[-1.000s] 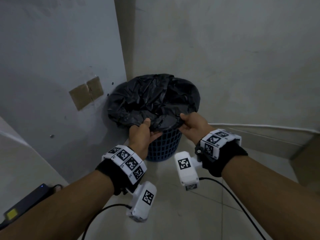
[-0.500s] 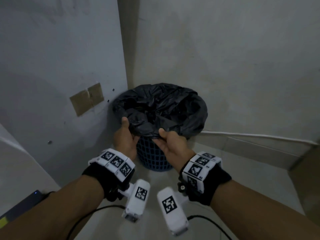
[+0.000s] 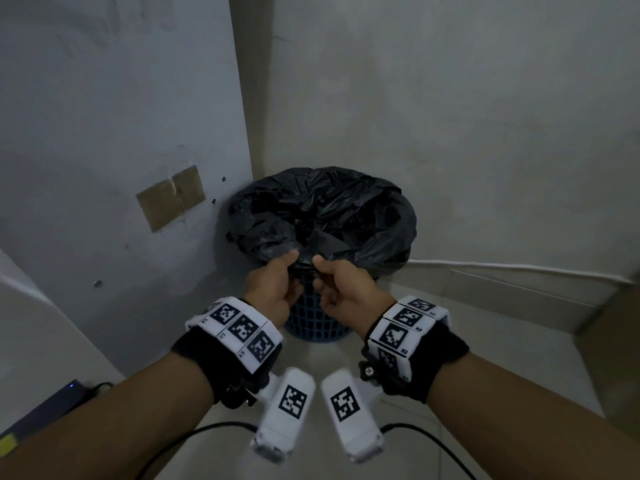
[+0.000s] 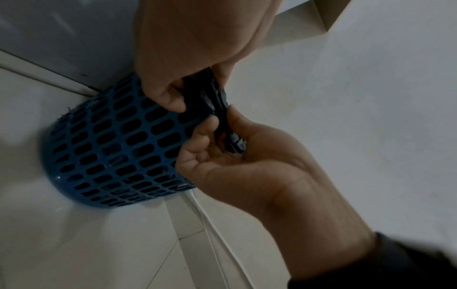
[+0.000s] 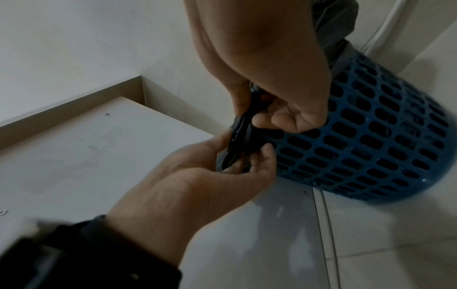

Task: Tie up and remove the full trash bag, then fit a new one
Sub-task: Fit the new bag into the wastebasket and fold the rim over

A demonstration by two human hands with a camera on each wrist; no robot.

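A black trash bag lines a blue perforated bin that stands in the corner of two walls. The bag's rim is folded over the bin's top. My left hand and right hand are side by side at the near rim, and each pinches the gathered bag edge between thumb and fingers. In the left wrist view the bunched black plastic runs from the left hand down into the right hand. The right wrist view shows the same strip held between both hands in front of the bin.
Brown tape patches are stuck on the left wall. A white cable runs along the skirting at the right. A dark device with a blue light lies at the lower left. Pale floor tiles lie in front of the bin.
My hands have come together along the near rim, from about a bin's width apart to almost touching. The bag's front edge is now bunched between them.
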